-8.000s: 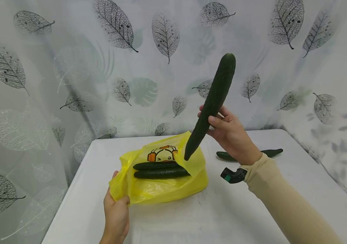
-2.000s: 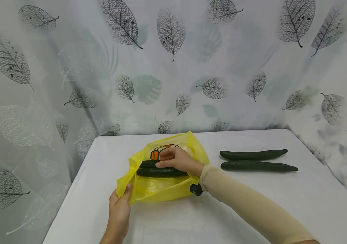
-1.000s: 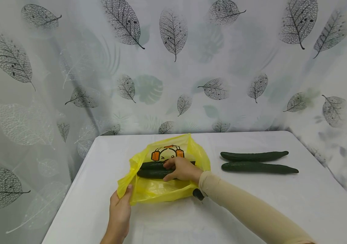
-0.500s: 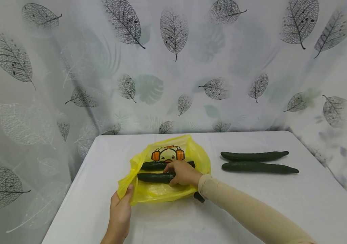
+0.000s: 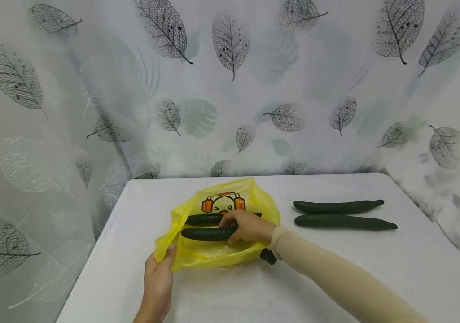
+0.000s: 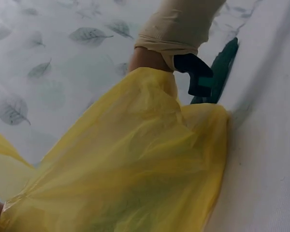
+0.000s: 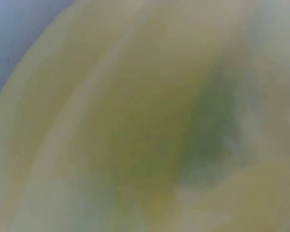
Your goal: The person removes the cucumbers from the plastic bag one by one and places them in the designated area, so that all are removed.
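A yellow plastic bag [image 5: 213, 259] with a printed cartoon face lies on its side, its mouth facing the camera. Inside are two cucumbers, one behind the other. My left hand [image 5: 159, 285] pinches the left edge of the bag's mouth. My right hand [image 5: 250, 226] reaches into the bag and grips the front cucumber [image 5: 205, 234] near its right part, thumb on the near side. The rear cucumber [image 5: 203, 219] lies just beyond, partly covered by that hand. In the left wrist view the bag [image 6: 135, 159] hides the right hand. Blurred yellow plastic fills the right wrist view.
Two more cucumbers lie side by side at the right of the white table [image 5: 314, 278], a far one [image 5: 339, 207] and a near one [image 5: 344, 221]. A leaf-patterned curtain [image 5: 230, 89] hangs behind the table.
Earlier my right hand held a cucumber up; a second one now lies at the right. The hand then went into the bag, and the front cucumber has shifted apart from the rear one.
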Demonstrator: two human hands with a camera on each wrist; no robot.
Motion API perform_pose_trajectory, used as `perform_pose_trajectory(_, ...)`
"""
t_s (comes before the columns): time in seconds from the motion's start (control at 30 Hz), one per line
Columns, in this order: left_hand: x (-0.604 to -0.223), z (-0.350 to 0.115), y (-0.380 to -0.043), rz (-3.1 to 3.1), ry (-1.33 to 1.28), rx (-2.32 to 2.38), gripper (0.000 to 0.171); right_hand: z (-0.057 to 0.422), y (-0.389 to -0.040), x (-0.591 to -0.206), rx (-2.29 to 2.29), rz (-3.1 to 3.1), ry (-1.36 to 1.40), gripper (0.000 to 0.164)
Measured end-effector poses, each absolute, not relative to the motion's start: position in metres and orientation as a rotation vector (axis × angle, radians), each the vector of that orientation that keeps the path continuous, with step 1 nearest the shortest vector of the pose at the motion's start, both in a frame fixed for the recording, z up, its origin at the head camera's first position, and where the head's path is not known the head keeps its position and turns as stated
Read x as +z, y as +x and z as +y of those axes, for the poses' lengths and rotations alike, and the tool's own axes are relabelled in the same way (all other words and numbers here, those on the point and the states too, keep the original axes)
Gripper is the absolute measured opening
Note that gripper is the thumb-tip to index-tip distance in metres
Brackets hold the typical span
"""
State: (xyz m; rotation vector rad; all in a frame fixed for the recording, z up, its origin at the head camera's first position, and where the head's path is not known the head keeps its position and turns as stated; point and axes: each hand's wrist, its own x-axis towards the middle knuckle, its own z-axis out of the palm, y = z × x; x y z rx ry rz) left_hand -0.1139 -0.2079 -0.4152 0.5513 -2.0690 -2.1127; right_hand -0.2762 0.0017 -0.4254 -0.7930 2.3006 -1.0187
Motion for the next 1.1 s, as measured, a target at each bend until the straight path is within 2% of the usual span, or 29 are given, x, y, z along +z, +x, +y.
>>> perform_pose_trajectory(0.5, -0.409, -0.207, -0.115, -2.07, 0.52, -2.101, 0.048, 0.025, -0.278, -0.402, -1.175, 2.107, -1.151, 0.04)
perform_pose_trajectory(1.1, -0.413, -0.204, -0.114, -2.044, 0.472, -2.127, 0.048, 0.04, -0.262, -0.354, -1.897, 1.642, -0.916, 0.045)
